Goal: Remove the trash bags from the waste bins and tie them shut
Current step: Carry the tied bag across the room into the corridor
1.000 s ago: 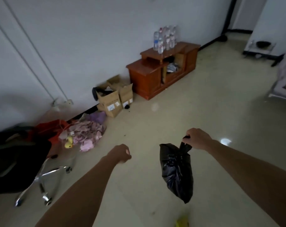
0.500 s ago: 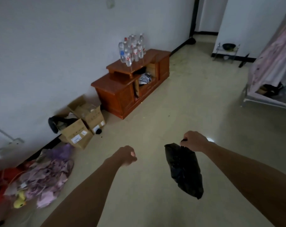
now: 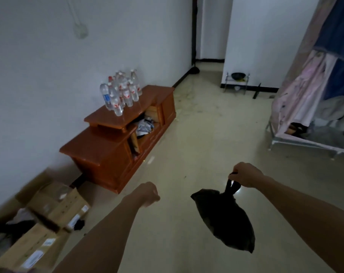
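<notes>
- The right hand (image 3: 245,177) grips the black trash bag (image 3: 226,219) by its handles; the bag hangs above the floor, swinging
- The left hand (image 3: 148,194) stays an empty fist
- The view has swung past the boxes (image 3: 55,209) toward the cabinet (image 3: 108,152); this bag is probably finished, with no bin in sight

A lived-in home: wooden TV cabinet (image 3: 116,152) with water bottles (image 3: 121,93), cardboard boxes (image 3: 55,213), fabric wardrobe (image 3: 322,91).
</notes>
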